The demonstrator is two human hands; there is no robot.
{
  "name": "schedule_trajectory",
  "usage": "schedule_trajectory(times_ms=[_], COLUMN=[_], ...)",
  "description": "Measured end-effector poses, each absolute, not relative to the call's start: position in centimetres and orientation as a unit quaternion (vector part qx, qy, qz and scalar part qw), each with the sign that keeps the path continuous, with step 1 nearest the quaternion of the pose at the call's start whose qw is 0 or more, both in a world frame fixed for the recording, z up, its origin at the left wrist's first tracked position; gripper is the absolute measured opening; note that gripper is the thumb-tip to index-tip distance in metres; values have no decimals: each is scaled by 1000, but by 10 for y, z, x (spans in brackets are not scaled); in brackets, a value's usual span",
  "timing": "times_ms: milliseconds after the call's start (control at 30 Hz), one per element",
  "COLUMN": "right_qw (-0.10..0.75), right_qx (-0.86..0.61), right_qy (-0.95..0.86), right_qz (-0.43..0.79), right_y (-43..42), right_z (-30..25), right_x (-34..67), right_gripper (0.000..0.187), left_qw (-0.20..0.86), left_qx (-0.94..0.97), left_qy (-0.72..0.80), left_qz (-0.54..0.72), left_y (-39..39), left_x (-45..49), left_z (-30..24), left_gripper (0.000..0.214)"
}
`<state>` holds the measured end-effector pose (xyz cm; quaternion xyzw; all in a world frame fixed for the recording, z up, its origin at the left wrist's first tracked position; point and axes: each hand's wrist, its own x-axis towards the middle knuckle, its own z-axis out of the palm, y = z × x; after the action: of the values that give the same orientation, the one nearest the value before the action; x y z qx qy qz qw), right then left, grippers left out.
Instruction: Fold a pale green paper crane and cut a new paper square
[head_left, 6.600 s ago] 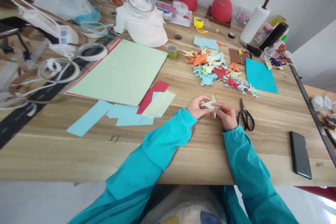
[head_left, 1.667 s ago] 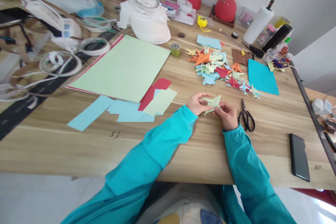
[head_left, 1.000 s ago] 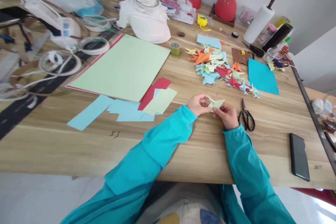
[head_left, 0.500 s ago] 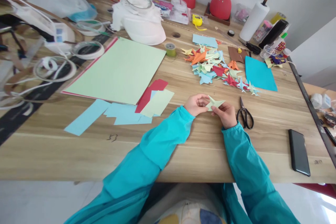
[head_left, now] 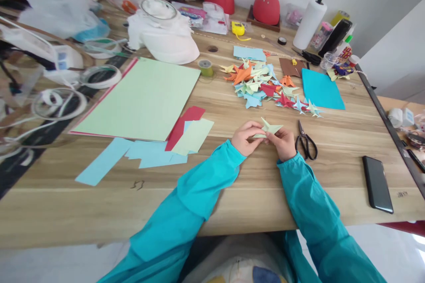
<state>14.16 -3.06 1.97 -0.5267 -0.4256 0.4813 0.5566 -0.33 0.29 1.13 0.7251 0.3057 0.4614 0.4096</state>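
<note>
Between my two hands is a pale green origami crane point(head_left: 270, 128) with pointed tips. My left hand point(head_left: 247, 138) pinches its left side, fingers curled. My right hand point(head_left: 282, 142) grips its lower right part with thumb and fingers. Both hands are close together just above the wooden table point(head_left: 232, 190); my fingers hide part of the folded paper. To the right of my right hand lie black-handled scissors point(head_left: 307, 142), blades pointing away. Beyond my hands is a pile of folded paper cranes point(head_left: 254, 80) in orange, green, blue and red.
Left of my hands lie loose paper strips point(head_left: 102, 161) and a large pale green sheet stack point(head_left: 139, 101). A thread spool point(head_left: 205, 68), a turquoise paper square point(head_left: 322, 89) and a phone point(head_left: 377, 184) are on the table. Cables point(head_left: 59, 101) clutter the far left.
The view has shifted slightly. My left fingers have closed a little nearer my right hand, and the crane's held position has turned slightly. Both hands still hold it.
</note>
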Motion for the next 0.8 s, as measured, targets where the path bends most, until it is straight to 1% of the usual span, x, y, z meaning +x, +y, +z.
schedule_trajectory(times_ms=[200,467,567,733,800], right_qw=[562,557,554,548,548], right_qx=[-521,-511,-503,-485,-477], right_qy=[-416,-415,-419,-432,-429], right_qz=[490,506,514,528,537], right_y=[-30,-31,-31,-31,-31], right_z=[19,18,18,16,14], right_x=[142,143,143,144,145], right_gripper=[24,21,20,19,19], left_qw=[399,423,456,570,581], left_qx=[744,743,719,617,600], left_qy=[307,315,325,361,376], left_qz=[439,412,411,405,401], left_y=[6,7,7,4,3], left_x=[-5,-6,-4,0,0], left_z=[10,16,14,7,6], left_gripper=[14,13,13,16,15])
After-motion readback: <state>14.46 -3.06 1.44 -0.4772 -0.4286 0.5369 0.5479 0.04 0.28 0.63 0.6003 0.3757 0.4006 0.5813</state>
